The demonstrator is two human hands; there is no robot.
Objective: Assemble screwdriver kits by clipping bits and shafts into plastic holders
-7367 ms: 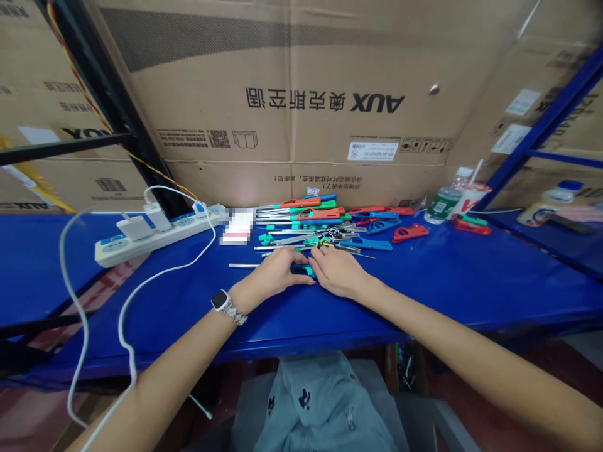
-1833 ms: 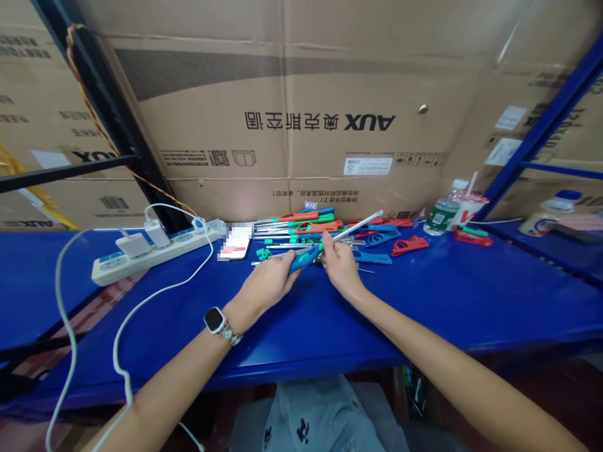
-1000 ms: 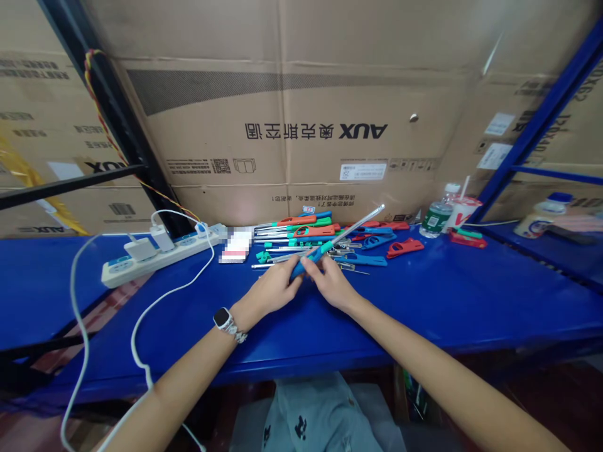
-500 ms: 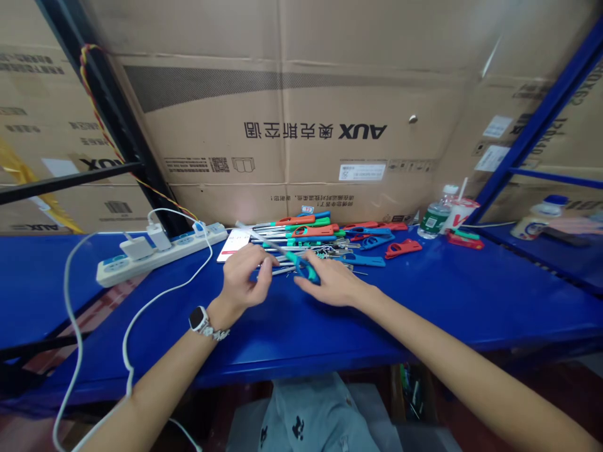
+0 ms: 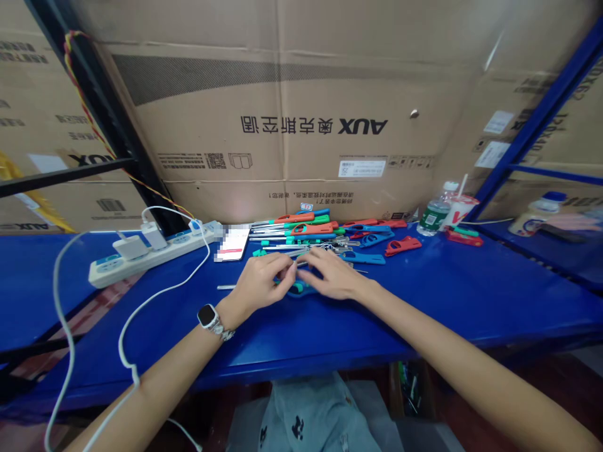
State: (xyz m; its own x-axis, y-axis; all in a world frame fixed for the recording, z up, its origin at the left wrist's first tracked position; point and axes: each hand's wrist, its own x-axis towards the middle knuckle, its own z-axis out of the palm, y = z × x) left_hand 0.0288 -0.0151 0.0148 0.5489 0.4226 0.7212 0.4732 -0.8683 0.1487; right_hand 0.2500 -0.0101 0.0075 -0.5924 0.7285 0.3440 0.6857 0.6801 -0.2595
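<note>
My left hand (image 5: pixel 267 276), with a watch on the wrist, has its fingers pinched together near the middle of the blue table. My right hand (image 5: pixel 330 274) meets it fingertip to fingertip, closed in the same way. What the fingertips hold is too small to make out. Under both hands lies a blue and green lighter (image 5: pixel 298 287), its metal tube sticking out to the left. Just behind are several long lighters, orange, green and blue (image 5: pixel 313 230), with metal tubes and loose red and blue casings (image 5: pixel 402 245).
A white power strip (image 5: pixel 155 255) with plugs and cables lies at the left. A white card (image 5: pixel 234 243) lies beside the lighters. Toward the right stand a water bottle (image 5: pixel 434 213) and a cup with a straw (image 5: pixel 459 210). Cardboard boxes (image 5: pixel 311 81) rise behind.
My right hand has let go of the blue and green lighter, which now lies on the table below the hands. My left hand has moved right, and the fingertips have come together.
</note>
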